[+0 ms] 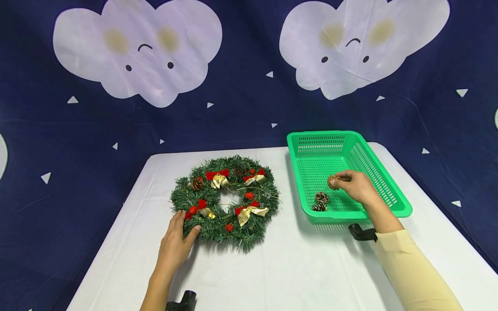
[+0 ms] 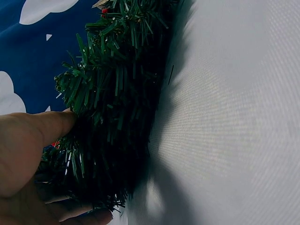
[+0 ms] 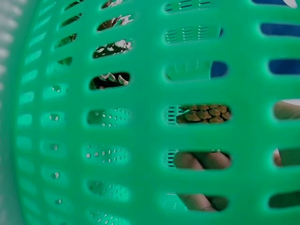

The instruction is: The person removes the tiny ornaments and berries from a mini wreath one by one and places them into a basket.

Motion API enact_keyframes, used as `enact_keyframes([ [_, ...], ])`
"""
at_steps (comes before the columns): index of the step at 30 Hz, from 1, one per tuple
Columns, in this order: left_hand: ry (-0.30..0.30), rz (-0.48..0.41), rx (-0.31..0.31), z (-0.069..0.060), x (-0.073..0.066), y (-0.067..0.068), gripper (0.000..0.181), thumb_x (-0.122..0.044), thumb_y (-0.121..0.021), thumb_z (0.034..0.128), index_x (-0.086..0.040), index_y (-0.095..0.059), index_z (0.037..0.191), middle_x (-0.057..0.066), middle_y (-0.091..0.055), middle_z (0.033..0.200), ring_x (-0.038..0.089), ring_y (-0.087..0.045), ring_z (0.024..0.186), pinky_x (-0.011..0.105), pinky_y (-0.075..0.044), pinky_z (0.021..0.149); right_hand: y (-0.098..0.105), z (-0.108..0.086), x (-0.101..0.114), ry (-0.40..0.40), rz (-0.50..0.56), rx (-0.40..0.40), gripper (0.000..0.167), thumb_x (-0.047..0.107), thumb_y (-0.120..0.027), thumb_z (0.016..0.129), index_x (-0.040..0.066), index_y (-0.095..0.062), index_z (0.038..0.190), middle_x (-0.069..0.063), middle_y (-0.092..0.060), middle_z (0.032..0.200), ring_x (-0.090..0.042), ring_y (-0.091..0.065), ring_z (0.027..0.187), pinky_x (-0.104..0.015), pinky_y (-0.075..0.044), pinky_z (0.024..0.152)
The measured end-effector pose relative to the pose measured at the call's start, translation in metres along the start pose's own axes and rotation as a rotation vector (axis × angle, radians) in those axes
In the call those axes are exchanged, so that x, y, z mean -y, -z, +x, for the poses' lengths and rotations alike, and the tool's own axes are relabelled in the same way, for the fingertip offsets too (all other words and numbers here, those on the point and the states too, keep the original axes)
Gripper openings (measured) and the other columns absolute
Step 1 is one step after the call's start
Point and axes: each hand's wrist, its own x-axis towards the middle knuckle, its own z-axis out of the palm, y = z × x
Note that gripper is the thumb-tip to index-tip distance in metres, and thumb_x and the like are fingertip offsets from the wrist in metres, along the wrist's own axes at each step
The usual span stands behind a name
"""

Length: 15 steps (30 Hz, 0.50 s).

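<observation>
A green wreath (image 1: 218, 229) with bows, red berries and pine cones lies on the white table. My left hand (image 1: 177, 242) rests against its front-left edge, thumb and fingers spread apart. In the left wrist view the thumb (image 2: 51, 125) touches the green needles, while the fingers are partly hidden low in the picture. My right hand (image 1: 355, 186) pinches a brown pine cone (image 1: 333, 182) over the green basket (image 1: 295, 172). Below it in the basket are a pine cone (image 1: 321, 197) and a white-tipped pine cone (image 1: 319, 207). The basket wall partly screens the held cone in the right wrist view.
The white-covered table (image 1: 299, 268) extends in front of the wreath and basket. A dark blue curtain (image 1: 249, 108) with clouds hangs behind it. Black wrist devices (image 1: 362, 233) sit on both arms, the right one close to the basket's front rim.
</observation>
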Motion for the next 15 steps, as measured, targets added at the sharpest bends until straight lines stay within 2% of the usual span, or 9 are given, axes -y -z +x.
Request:
enact_keyframes([
  [9, -0.008, -0.004, -0.004, -0.0002, 0.0, 0.0, 0.072, -0.038, -0.053, 0.0951, 0.001, -0.024, 0.148, 0.021, -0.019, 0.155, 0.047, -0.029, 0.136, 0.063, -0.031, 0.106, -0.0002, -0.0005, 0.0016, -0.013, -0.032, 0.031, 0.059, 0.042, -0.056, 0.093, -0.002, -0.05, 0.132, -0.029, -0.056, 0.127, -0.047, -0.051, 0.116, -0.053, -0.047, 0.085],
  [15, -0.01, -0.003, -0.006, -0.0001, 0.0002, 0.0001, 0.072, -0.038, -0.053, 0.095, 0.001, -0.024, 0.148, 0.021, -0.02, 0.155, 0.047, -0.03, 0.136, 0.063, -0.031, 0.106, 0.0002, -0.0026, 0.0027, -0.039, -0.031, 0.05, 0.063, 0.046, -0.053, 0.093, 0.0, -0.047, 0.136, -0.03, -0.05, 0.133, -0.047, -0.048, 0.119, -0.05, -0.049, 0.083],
])
